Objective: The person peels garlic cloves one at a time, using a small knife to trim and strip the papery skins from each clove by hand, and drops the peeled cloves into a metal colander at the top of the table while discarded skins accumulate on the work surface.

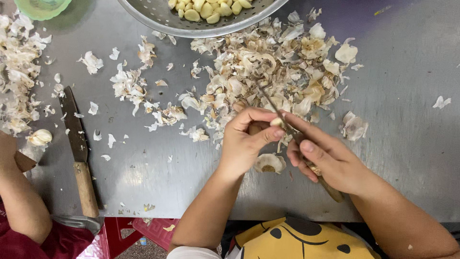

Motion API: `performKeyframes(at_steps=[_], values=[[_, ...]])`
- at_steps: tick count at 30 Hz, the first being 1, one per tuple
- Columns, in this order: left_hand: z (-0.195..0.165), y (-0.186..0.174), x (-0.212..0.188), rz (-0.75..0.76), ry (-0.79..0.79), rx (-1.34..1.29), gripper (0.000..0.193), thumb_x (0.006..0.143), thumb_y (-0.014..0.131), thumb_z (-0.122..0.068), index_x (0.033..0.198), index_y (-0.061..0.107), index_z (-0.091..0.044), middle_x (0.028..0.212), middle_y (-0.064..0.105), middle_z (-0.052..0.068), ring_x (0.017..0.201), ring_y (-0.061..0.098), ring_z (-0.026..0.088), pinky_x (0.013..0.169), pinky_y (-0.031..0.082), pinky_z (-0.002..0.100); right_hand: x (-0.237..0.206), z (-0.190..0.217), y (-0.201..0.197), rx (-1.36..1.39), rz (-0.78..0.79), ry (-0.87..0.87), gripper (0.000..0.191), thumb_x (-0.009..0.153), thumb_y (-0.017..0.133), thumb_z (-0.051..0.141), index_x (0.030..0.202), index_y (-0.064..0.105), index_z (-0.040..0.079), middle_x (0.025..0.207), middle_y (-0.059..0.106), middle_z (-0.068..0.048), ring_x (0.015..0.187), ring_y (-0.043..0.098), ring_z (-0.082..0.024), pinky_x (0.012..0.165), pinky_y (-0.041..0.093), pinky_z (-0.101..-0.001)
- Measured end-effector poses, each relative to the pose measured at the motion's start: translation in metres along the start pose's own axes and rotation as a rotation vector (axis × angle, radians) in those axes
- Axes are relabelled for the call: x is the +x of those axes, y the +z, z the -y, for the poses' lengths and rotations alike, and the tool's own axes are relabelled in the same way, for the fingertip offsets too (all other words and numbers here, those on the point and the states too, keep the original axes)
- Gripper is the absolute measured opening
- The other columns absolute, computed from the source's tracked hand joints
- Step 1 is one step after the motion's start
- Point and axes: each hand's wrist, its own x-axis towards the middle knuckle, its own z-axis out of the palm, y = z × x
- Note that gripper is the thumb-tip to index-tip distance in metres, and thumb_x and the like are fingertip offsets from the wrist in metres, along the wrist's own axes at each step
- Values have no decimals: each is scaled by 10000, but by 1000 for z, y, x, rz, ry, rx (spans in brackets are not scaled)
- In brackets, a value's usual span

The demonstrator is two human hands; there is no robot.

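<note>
Garlic is being peeled at a grey metal table (412,96). The step in hand appears to be the stripping of skin from one clove: a garlic clove (276,122) is pinched between the thumb and fingers of the left hand (244,144), a little below the centre of the frame. A small knife (287,127) is held in the right hand (330,163), which is closed around the wooden handle, with the forefinger laid along the blade. The blade is pointed towards the upper left and is seen touching the clove, or lying just beside it; the exact contact cannot be told.

For the next move, it is judged that the thin skin must be caught between blade and thumb and drawn away, with light pressure, because the fingertips of the left hand are very close to the edge.

Just below the hands, a cut garlic root end (269,163) is lying on the table. Above the hands, a large heap of dry garlic skins (282,67) is spread. At the upper edge of the frame, a perforated metal bowl (163,19) is seen, with peeled cloves (206,8) in it.

At the left, a second knife (79,148) with a wooden handle is lying alone, and at the lower left edge another person's arm (19,201) is visible.
</note>
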Motion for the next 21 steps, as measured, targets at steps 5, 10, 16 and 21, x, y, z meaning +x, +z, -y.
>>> performKeyframes(at_steps=[5,10,16,21], values=[[2,-2,-3,99,146,26,248,917,794,82,1129,686,13,1128,702,115,1068,696,171,956,598,307,1,5,2,-54,-14,-12,593,1082,368,344,1592,352,44,785,558,-49,547,490,-88,488,423,-235],[-3,2,-3,85,117,38,255,883,800,61,1106,686,8,1118,700,104,1021,696,162,914,597,297,-1,9,1,-122,-9,2,649,1072,328,395,1628,369,65,722,560,-35,509,480,-73,469,405,-222],[-11,3,-6,83,164,111,245,907,800,64,1112,681,2,1108,696,90,993,686,144,875,582,273,-5,8,3,1,45,-24,669,1075,389,379,1653,262,68,848,594,-66,585,483,-85,497,420,-230],[-13,6,-5,55,91,96,257,908,785,70,1137,678,22,1105,717,113,1014,689,157,915,593,296,-5,4,2,-133,-66,-3,651,1059,374,383,1617,300,57,873,601,-59,579,507,-86,481,445,-236]])
